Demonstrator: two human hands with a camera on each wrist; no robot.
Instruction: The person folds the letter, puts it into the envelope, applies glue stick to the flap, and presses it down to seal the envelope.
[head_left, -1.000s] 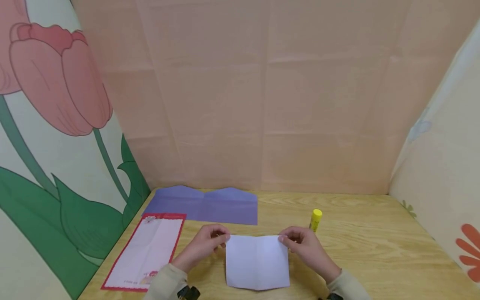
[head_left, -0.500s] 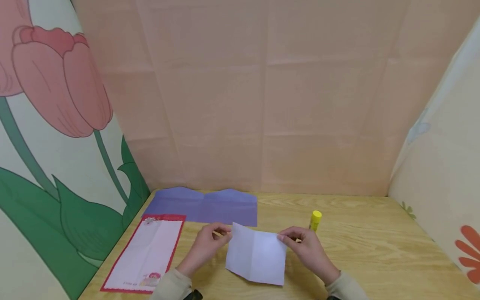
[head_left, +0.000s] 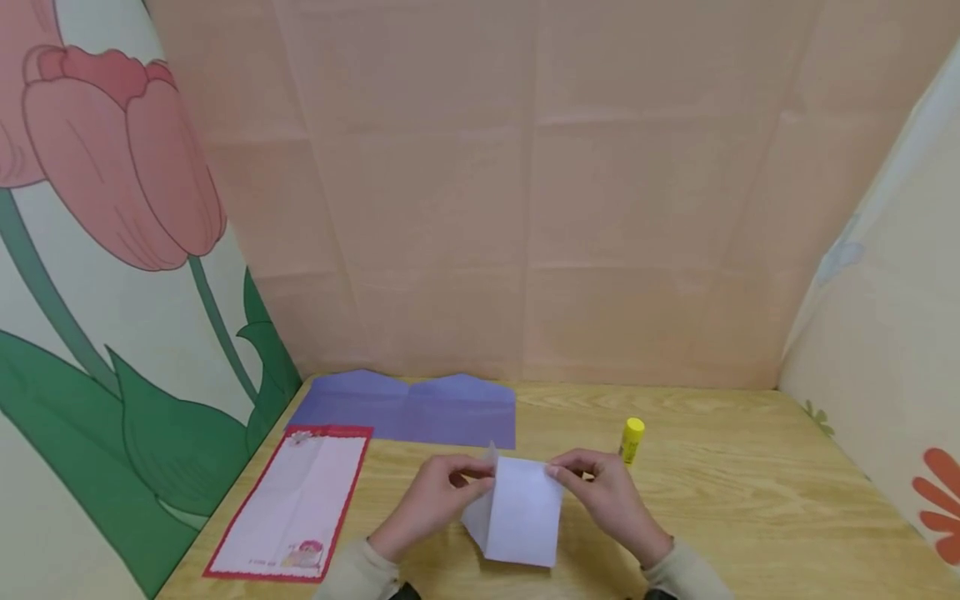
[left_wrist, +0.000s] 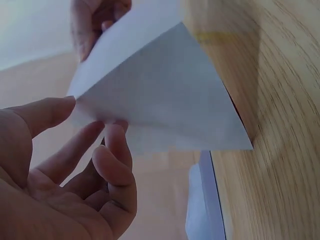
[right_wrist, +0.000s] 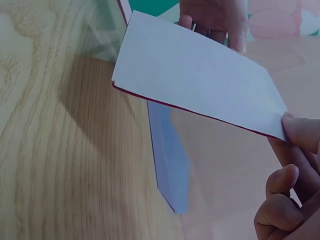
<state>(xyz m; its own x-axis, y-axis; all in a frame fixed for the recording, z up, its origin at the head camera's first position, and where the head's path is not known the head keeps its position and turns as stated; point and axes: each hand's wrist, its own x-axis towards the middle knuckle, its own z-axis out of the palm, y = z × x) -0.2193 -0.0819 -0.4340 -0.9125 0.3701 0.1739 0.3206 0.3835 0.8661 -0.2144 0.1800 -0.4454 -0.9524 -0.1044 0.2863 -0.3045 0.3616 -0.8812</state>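
A creased sheet of white paper [head_left: 523, 512] is held up over the table, bent along its middle crease. A thin red line runs along one edge of the sheet [right_wrist: 195, 70] in the right wrist view. My left hand [head_left: 448, 492] pinches the top of the paper near the crease, thumb on the near side and fingers behind the folded-back panel [left_wrist: 165, 95]. My right hand [head_left: 603, 496] pinches the upper right corner between thumb and index finger. In the head view, most of the left panel is hidden behind the front one and my left hand.
A red-bordered sheet of letter paper [head_left: 300, 500] lies flat at the left. Behind it lies a purple, wavy-topped folded paper [head_left: 450, 417]. A yellow glue stick [head_left: 632, 440] stands beyond my right hand on the wooden table [head_left: 750, 492]. Printed walls [head_left: 525, 208] enclose the table.
The paper was spread nearly flat between both hands. Its left panel has swung back along the crease, and my left hand has moved right, closer to my right hand.
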